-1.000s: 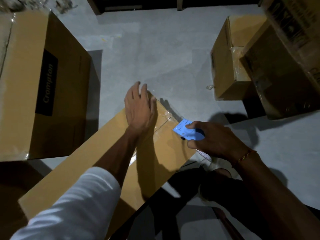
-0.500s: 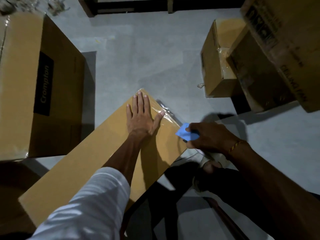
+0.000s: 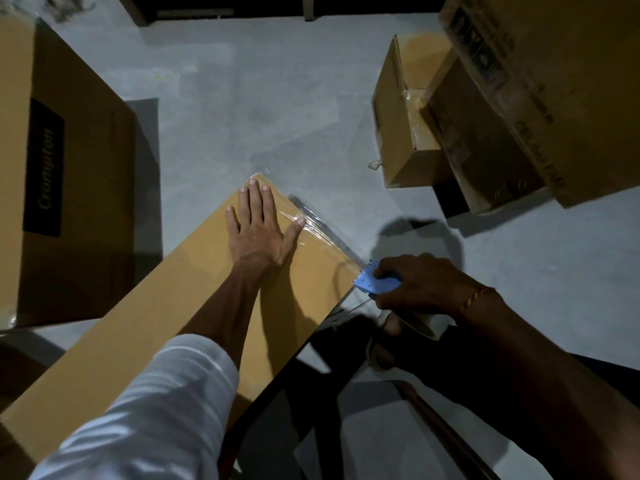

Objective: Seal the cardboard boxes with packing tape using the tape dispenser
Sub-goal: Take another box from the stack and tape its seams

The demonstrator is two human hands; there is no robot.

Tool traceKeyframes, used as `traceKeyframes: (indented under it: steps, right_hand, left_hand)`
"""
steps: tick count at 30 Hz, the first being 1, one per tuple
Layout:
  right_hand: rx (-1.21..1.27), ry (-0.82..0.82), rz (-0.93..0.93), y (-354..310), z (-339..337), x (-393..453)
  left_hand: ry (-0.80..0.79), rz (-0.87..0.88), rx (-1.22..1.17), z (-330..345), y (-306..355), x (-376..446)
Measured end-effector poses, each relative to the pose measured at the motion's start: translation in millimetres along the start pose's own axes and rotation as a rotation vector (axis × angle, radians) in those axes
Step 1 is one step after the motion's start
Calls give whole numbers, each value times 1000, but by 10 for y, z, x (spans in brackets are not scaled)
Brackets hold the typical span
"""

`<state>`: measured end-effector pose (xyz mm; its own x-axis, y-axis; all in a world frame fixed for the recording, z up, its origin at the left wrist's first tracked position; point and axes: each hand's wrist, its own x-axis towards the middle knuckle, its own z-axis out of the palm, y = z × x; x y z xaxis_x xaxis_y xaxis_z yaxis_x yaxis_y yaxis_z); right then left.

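A long flat cardboard box [image 3: 166, 327] lies diagonally on the grey floor in front of me. My left hand [image 3: 259, 230] rests flat on its far end, fingers spread, pressing down clear packing tape [image 3: 318, 226] that runs along the end edge. My right hand [image 3: 422, 285] grips the blue tape dispenser [image 3: 372, 282] at the box's right corner, its blade end touching the edge. The tape roll [image 3: 422, 323] shows pale under my palm.
A large Crompton box [image 3: 69, 161] stands at the left. A smaller taped box [image 3: 405, 133] and two dark ceiling-fan boxes [image 3: 540, 91] are stacked at the right. Grey floor [image 3: 259, 98] lies beyond. My dark legs and a foot are below the right hand.
My left hand flattened and spread on the box end. My right hand drew the dispenser rightward and down to the box's right corner, off the top face.
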<state>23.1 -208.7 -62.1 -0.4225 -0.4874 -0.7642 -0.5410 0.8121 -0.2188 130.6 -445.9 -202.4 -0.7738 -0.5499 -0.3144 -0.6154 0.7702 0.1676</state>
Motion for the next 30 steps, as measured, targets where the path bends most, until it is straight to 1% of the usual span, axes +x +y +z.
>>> traceKeyframes:
  steps: [7,12,16,18,25,30]
  right_hand:
    - [40,20,20,67,38,-6]
    - [64,34,28,105,-64,-74]
    - [-16,-15,40,209,-35,-200]
    - [-14,-26,52,260,23,-234]
    - [-11,45,10,244,106,-110]
    - [15,40,20,183,245,109]
  left_hand:
    - [-13,-4,-18,-21,11,-1]
    - [-39,-10,-1,-25,2,14]
    - [-35,-4,-11,-29,-5,13]
    - [-26,-5,-12,-24,-9,17]
    - [-6,-1,-14,11,-21,30]
    - [-21,-23,-55,16,133,-78]
